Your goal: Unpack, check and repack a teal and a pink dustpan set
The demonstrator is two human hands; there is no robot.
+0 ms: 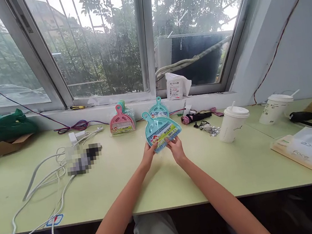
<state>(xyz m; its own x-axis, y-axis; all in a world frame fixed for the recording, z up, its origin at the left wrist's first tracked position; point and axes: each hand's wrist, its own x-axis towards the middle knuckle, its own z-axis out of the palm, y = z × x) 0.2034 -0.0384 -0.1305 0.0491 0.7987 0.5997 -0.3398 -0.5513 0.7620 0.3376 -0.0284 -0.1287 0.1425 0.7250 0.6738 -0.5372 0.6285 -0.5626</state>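
A small blue dustpan and brush set (162,130), wrapped in clear plastic with a printed label, is held tilted above the table. My left hand (149,150) grips its lower left corner, thumb on the front. On the lower right edge, my right hand (175,146) is closed with its thumb over the label side. Just behind it, another blue dustpan (159,109) stands against the wall, partly hidden. To the left is an upright row of similar dustpans, a pink one (122,122) at the front and green ones (126,107) behind.
Right of my hands stand a lidded white cup (233,124), a folded umbrella (199,117) and keys (210,128). A second cup (275,109) and tissue pack (311,150) lie farther right. White cables (56,172) spread across the left, near a green bag (4,125).
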